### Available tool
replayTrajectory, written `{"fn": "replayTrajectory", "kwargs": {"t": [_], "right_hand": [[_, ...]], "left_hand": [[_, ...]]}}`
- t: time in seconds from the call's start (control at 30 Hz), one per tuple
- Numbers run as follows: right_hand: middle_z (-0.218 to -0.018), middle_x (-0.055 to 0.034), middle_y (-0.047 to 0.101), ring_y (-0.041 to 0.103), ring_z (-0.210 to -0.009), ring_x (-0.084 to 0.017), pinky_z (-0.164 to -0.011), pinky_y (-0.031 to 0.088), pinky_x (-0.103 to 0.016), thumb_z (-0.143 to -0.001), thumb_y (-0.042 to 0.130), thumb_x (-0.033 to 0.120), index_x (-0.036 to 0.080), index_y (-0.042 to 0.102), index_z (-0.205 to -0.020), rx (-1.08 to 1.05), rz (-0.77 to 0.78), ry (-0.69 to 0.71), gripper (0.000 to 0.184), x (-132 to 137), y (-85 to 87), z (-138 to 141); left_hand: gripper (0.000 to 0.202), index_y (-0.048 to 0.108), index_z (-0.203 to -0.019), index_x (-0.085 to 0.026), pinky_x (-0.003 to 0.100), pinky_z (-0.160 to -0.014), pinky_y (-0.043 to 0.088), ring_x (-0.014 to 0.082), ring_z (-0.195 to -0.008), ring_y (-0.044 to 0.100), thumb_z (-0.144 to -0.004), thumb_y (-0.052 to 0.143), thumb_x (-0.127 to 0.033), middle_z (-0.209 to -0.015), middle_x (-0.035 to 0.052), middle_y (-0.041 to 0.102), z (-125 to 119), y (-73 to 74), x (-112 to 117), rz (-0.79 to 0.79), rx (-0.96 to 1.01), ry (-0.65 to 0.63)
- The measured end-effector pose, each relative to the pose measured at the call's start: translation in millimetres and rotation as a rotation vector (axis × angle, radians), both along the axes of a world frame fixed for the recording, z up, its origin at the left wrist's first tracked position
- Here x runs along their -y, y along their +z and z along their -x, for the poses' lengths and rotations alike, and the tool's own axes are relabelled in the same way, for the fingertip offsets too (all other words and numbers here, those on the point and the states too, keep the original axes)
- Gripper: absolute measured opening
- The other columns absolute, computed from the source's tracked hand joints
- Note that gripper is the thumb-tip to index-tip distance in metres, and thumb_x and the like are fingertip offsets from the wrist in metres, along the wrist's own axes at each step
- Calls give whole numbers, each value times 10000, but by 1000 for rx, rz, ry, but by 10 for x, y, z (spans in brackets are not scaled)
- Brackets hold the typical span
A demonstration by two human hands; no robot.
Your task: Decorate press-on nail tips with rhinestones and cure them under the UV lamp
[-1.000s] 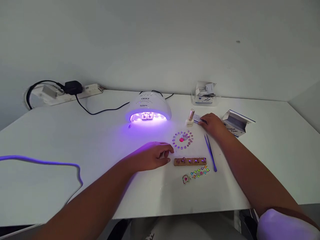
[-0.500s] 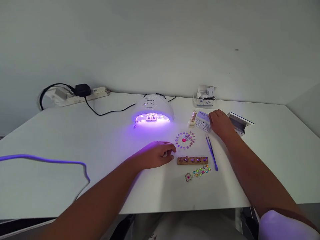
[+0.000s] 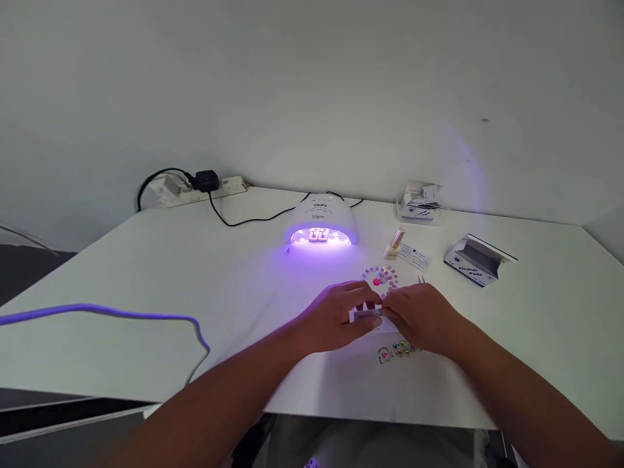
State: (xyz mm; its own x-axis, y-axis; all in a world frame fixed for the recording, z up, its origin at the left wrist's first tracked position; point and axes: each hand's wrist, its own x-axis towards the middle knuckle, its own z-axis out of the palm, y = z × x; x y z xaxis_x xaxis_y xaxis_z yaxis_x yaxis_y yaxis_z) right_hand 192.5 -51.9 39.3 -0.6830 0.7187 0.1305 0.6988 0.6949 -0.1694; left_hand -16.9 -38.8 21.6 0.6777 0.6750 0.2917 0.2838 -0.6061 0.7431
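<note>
My left hand [image 3: 341,318] and my right hand [image 3: 424,318] meet over the table, both closed on a white alcohol pad packet [image 3: 386,324]. Fingers and thumbs pinch its upper edge. Just beyond them lies a ring of small gems [image 3: 392,284] with a pink one [image 3: 377,281] inside. Nearer the table's front edge are coloured gems [image 3: 402,349] and a small gem cluster [image 3: 385,355]. Only the tips of the tweezers [image 3: 422,279] show past my right hand. The brown strip is hidden by my hands and the packet.
A lit nail lamp [image 3: 322,211] stands at the back with pieces under it. A polish bottle [image 3: 394,247] and another packet [image 3: 414,257] are right of it. Farther right is an open alcohol pads box [image 3: 470,265]. A power strip [image 3: 234,186] and cable [image 3: 97,309] are left.
My right hand has come from beside the polish bottle to the front with a packet. My left hand has moved right and now grips it too. The camera view has shifted.
</note>
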Motion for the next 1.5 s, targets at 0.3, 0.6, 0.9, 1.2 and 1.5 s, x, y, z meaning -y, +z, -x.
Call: {"fn": "replayTrajectory", "kwargs": {"t": [0.3, 0.6, 0.9, 1.2, 1.5], "right_hand": [[-599, 22, 528, 392, -524, -91, -520, 256, -231, -915, 404, 232, 179, 529, -737, -233, 87, 77, 224, 65, 20, -10], [-567, 29, 537, 385, -503, -91, -543, 297, -240, -862, 433, 164, 185, 513, -700, -287, 44, 177, 181, 61, -14, 35], [-529, 25, 496, 419, -508, -111, -551, 365, -263, -868, 425, 188, 217, 447, -633, -538, -10, 204, 238, -21, -15, -192], [-583, -16, 590, 519, -513, -151, -481, 403, -277, -875, 440, 373, 177, 620, -759, -587, -7, -620, 290, -579, -266, -758], [-1363, -141, 506, 510, -1183, -289, -925, 463, -490, -887, 466, 327, 208, 452, -1345, -588, -275, -546, 474, -599, -324, -855]], "left_hand": [[260, 639, -747, -159, 242, -557, 437, 117, -594, 518, -915, 476, -271, -645, 37, 602, -9, 68, 44, -55, 75, 28], [244, 677, -763, -176, 269, -608, 487, 142, -639, 588, -912, 508, -271, -670, 55, 673, -54, 86, 70, 4, 100, -31], [231, 658, -681, -164, 254, -547, 459, 128, -592, 557, -845, 593, -312, -655, 33, 635, 142, -1, -68, 159, 343, 260], [118, 731, -713, -209, 270, -606, 411, 123, -663, 471, -758, 679, -305, -681, -3, 504, 266, -127, -349, 184, 455, 563], [149, 709, -757, -184, 266, -626, 435, 131, -689, 525, -751, 680, -330, -708, 1, 605, 226, -191, -309, 324, 542, 573]]}}
